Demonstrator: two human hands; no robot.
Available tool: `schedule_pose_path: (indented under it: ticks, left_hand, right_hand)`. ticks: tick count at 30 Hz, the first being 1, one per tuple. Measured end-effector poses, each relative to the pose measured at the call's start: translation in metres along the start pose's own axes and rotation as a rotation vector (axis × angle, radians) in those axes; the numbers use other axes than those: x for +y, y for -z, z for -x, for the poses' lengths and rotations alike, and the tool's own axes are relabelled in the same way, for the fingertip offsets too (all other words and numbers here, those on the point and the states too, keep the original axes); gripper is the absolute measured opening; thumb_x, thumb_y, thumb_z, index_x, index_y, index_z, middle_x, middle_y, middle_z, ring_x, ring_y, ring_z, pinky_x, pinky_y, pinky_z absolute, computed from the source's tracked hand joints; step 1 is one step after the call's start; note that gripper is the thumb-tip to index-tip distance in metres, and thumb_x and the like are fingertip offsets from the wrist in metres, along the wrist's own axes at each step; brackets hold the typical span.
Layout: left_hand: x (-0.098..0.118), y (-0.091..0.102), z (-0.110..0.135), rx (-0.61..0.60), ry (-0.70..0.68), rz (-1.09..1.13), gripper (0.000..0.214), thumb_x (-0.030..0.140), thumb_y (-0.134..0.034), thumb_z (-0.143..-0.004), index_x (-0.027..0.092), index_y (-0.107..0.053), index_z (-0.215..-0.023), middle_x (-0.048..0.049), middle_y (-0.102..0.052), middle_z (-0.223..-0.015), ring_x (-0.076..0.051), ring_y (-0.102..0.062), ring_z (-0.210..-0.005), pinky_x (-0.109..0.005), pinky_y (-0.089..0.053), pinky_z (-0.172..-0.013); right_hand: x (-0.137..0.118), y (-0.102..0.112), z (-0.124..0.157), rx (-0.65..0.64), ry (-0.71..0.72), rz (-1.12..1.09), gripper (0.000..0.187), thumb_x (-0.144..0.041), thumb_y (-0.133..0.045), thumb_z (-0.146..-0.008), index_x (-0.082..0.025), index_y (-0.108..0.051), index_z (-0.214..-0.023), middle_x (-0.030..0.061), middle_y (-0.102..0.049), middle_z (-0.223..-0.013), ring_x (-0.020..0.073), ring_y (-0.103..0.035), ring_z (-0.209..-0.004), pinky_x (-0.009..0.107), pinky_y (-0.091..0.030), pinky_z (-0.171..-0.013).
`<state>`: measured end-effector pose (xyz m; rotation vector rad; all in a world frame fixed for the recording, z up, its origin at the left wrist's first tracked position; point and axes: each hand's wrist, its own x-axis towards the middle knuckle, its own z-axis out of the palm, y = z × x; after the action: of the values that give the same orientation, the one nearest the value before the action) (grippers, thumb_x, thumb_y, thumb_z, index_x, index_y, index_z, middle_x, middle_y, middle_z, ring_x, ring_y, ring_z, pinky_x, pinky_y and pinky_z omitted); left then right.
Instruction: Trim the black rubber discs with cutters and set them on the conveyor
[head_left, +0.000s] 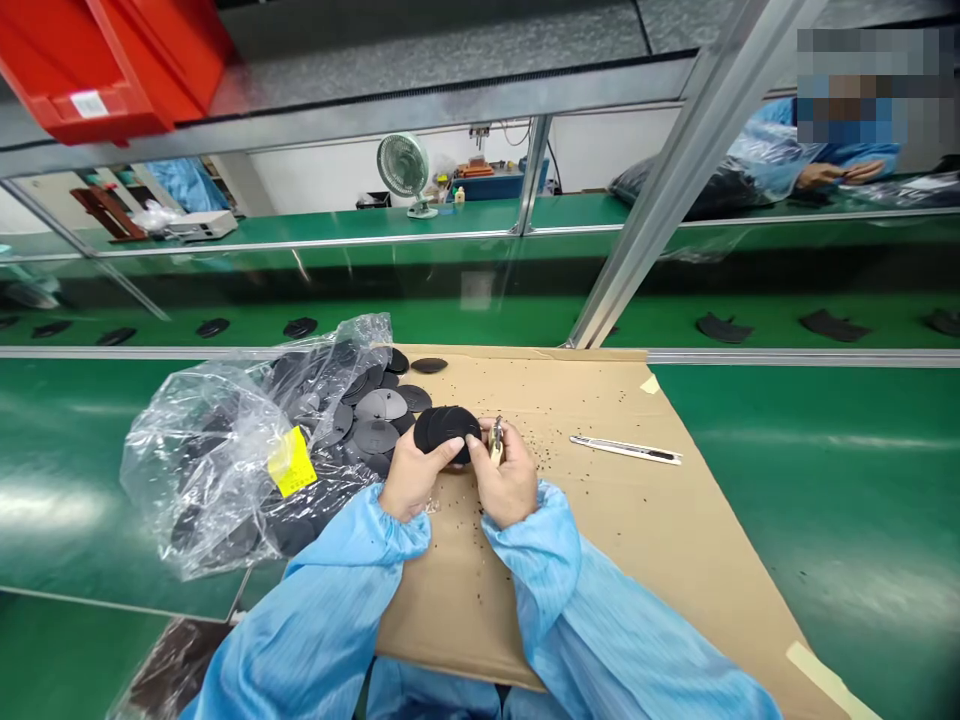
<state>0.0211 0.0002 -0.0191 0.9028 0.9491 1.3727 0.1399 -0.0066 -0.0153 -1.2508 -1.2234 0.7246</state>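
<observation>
Black, flat, rounded discs in a small overlapping stack (452, 430) are held just above the near-middle of a tan cardboard sheet (615, 540). The left hand (411, 480) grips the stack from its near-left side: thumb pressed on the upper face, the other fingers mostly hidden beneath, so their spread cannot be told. The right hand (510, 483) is curled closed around a small metal tool with a cream-coloured handle (496, 442), tip pointing far; its thumb lies at the right edge of the stack. Tool type is unclear at this size. Tiny black specks (543, 440) are scattered over the cardboard, densest just right of the right hand. Farther right lies a slim white-handled knife (625, 449). To the left, a crumpled clear plastic bag (202, 430) with a bright yellow square label (292, 462) partly covers a heap of loose black and grey discs (381, 405), which spreads onto the cardboard's far-left corner. Both the bag and the cardboard rest on a glossy green tabletop (847, 480).
</observation>
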Motion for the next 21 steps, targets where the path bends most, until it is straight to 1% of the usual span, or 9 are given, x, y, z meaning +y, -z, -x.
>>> schedule_pose_path:
  ticks: [4,6,9,11,13,15,17,21]
  left_hand:
    - [0.000,0.001,-0.001,0.027,0.007,-0.011,0.041,0.028,-0.075,-0.066,0.013,-0.063,-0.102,-0.0103,-0.067,-0.096,-0.021,-0.064,-0.080,-0.033,-0.054,-0.066]
    - [0.000,0.002,-0.001,0.019,0.000,0.006,0.038,0.027,-0.075,-0.066,0.013,-0.064,-0.099,-0.0104,-0.067,-0.096,-0.022,-0.064,-0.082,-0.035,-0.054,-0.068]
    - [0.004,0.005,-0.003,-0.046,-0.037,0.007,0.030,0.025,-0.075,-0.066,0.013,-0.067,-0.092,-0.0096,-0.068,-0.094,-0.022,-0.063,-0.085,-0.037,-0.053,-0.076]
    - [0.007,0.008,-0.003,-0.079,-0.083,-0.039,0.024,0.022,-0.076,-0.064,0.014,-0.068,-0.086,-0.0080,-0.068,-0.089,-0.020,-0.063,-0.084,-0.036,-0.051,-0.080]
    - [0.009,0.010,-0.003,-0.113,-0.149,-0.099,0.019,0.018,-0.078,-0.061,0.015,-0.069,-0.078,-0.0071,-0.068,-0.086,-0.020,-0.062,-0.085,-0.035,-0.050,-0.082]
    - [0.011,0.011,-0.003,-0.165,-0.203,-0.126,0.017,0.016,-0.079,-0.059,0.016,-0.069,-0.073,-0.0070,-0.067,-0.086,-0.020,-0.062,-0.087,-0.036,-0.049,-0.083]
    - [0.012,0.012,-0.002,-0.209,-0.225,-0.125,0.015,0.017,-0.079,-0.059,0.017,-0.070,-0.071,-0.0074,-0.067,-0.085,-0.021,-0.062,-0.087,-0.038,-0.049,-0.083]
    - [0.013,0.014,0.000,-0.258,-0.228,-0.144,0.013,0.017,-0.079,-0.060,0.019,-0.071,-0.070,-0.0081,-0.067,-0.084,-0.021,-0.062,-0.083,-0.037,-0.050,-0.080]
  right_hand:
    - [0.001,0.000,-0.001,-0.047,-0.009,-0.013,0.023,-0.035,-0.060,-0.078,-0.018,-0.060,-0.093,0.0028,-0.064,-0.078,0.0164,-0.060,-0.069,0.030,-0.051,-0.069]
    - [0.004,0.002,-0.004,-0.099,0.017,-0.014,0.025,-0.036,-0.060,-0.079,-0.018,-0.059,-0.096,0.0043,-0.065,-0.083,0.0177,-0.061,-0.075,0.031,-0.052,-0.073]
    - [0.007,0.012,-0.013,-0.198,0.082,0.003,0.037,-0.040,-0.063,-0.077,-0.019,-0.057,-0.107,0.0076,-0.064,-0.097,0.0201,-0.062,-0.087,0.034,-0.051,-0.080]
    - [0.005,0.020,-0.020,-0.283,0.143,0.008,0.046,-0.043,-0.066,-0.074,-0.019,-0.055,-0.112,0.0083,-0.061,-0.101,0.0196,-0.061,-0.086,0.035,-0.051,-0.080]
    - [0.001,0.027,-0.024,-0.362,0.237,0.012,0.051,-0.044,-0.070,-0.071,-0.019,-0.055,-0.113,0.0084,-0.059,-0.102,0.0195,-0.060,-0.086,0.035,-0.050,-0.080]
    - [-0.005,0.031,-0.025,-0.425,0.336,0.025,0.052,-0.044,-0.073,-0.068,-0.019,-0.057,-0.110,0.0087,-0.057,-0.103,0.0210,-0.058,-0.091,0.037,-0.048,-0.084]
    - [-0.011,0.033,-0.023,-0.470,0.389,0.028,0.050,-0.044,-0.073,-0.069,-0.019,-0.058,-0.109,0.0088,-0.056,-0.102,0.0220,-0.056,-0.095,0.038,-0.047,-0.086]
    - [-0.014,0.033,-0.021,-0.539,0.381,0.010,0.045,-0.041,-0.069,-0.075,-0.019,-0.058,-0.113,0.0080,-0.056,-0.099,0.0200,-0.057,-0.092,0.035,-0.047,-0.084]
